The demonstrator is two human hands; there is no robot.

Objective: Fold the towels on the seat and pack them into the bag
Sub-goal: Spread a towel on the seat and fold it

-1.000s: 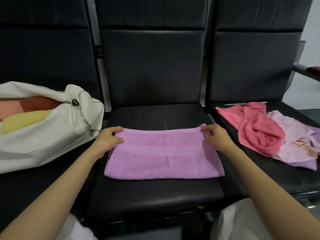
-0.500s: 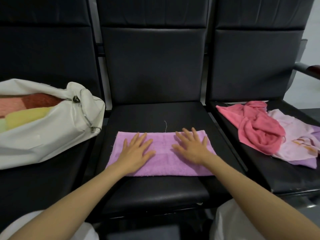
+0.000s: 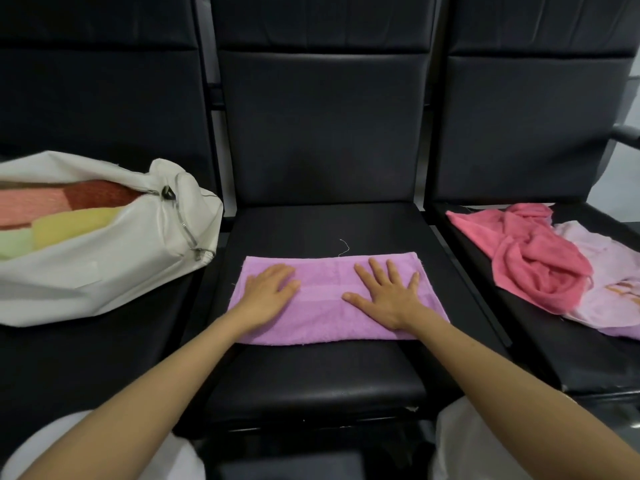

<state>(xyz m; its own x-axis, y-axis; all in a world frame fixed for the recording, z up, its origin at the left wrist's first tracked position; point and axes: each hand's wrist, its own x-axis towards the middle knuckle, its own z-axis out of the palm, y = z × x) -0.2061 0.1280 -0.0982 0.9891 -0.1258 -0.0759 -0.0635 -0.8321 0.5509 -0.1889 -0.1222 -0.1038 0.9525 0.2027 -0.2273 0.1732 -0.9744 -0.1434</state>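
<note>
Legend, as I read it from the remote station. The left hand [image 3: 268, 292] lies flat, fingers straight and close together, on the nine o'clock half of the purple towel [image 3: 322, 306]. The right hand [image 3: 388, 296] lies flat with fingers spread on its three o'clock half. Neither hand pinches cloth. The towel, folded to a long band, lies across the middle seat [image 3: 311, 375], with a loose thread [image 3: 344, 247] at its twelve o'clock edge. I judge the step to be smoothing the fold. It is best done by sweeping the palms from the centre out toward nine and three with even pressure, so the layers do not slide on the slick seat, then squaring the edges before the next fold. At nine o'clock the white bag [image 3: 104, 271] lies on its side, zip open, holding folded towels: salmon [image 3: 31, 206], rust-red [image 3: 100, 195], yellow [image 3: 72, 226] and pale green [image 3: 14, 242]. I cannot tell how much room is left. At three o'clock a crumpled pink towel [image 3: 540, 268] partly overlies a pale printed one [image 3: 609, 282], both unfolded.
</note>
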